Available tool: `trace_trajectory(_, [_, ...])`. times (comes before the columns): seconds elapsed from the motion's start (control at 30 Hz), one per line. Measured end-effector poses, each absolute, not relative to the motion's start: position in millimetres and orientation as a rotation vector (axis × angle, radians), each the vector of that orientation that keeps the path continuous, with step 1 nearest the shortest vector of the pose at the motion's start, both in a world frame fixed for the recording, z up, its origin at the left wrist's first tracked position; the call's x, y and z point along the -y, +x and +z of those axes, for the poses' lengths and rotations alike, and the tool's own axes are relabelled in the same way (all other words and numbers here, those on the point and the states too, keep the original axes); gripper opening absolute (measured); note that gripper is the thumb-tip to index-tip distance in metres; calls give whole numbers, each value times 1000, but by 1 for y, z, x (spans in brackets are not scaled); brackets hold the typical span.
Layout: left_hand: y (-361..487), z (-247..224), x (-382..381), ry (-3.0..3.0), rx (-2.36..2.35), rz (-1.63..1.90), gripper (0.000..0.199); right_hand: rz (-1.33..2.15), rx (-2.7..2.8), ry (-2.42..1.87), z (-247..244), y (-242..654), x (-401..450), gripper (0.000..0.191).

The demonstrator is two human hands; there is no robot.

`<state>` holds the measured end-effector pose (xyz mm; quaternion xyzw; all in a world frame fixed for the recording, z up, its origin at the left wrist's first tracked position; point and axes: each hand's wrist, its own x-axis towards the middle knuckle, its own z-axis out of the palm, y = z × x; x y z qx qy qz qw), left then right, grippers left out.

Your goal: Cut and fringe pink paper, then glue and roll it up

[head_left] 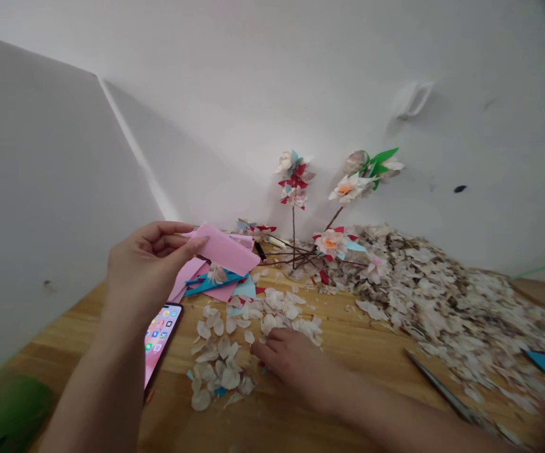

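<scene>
Between the thumb and fingers of my left hand (147,267) is a folded piece of pink paper (228,250), lifted above the table. My right hand (296,362) is low over the tabletop with its fingers curled down. Its fingertips are partly hidden, and I cannot make out what they hold. Beside it on the left lies a small heap of pale dried petals (225,371) with bits of blue paper. More loose petals (282,305) lie just beyond its knuckles.
A phone (162,340) with its screen lit lies near my left forearm. Blue strips (216,283) lie on pink paper behind. Handmade flowers (333,242) on twigs stand against the wall. A large petal heap (423,296) fills the right side, with scissors (442,390) in front.
</scene>
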<state>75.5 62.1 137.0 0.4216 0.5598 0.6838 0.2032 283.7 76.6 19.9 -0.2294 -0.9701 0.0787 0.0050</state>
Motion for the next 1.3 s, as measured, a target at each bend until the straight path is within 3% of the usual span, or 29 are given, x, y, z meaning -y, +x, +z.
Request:
trace_trajectory(0.23, [75, 139, -60, 1163, -1528, 1933, 22, 689, 2697, -964, 9, 280, -78, 21])
trace_trajectory(0.47, [75, 139, -60, 1149, -1530, 1944, 23, 1490, 1758, -1079, 19, 295, -107, 22])
trace_trajectory(0.63, [74, 138, -62, 1148, -1542, 1961, 23, 1835, 1283, -1016, 18, 305, -113, 25])
trace_trajectory(0.93, [74, 137, -62, 1153, -1546, 1950, 23, 1833, 912, -853, 42, 326, -130, 15])
trace_trajectory(1.3, [73, 132, -65, 1196, -1539, 1949, 24, 1954, 1020, -1007, 69, 351, -110, 11])
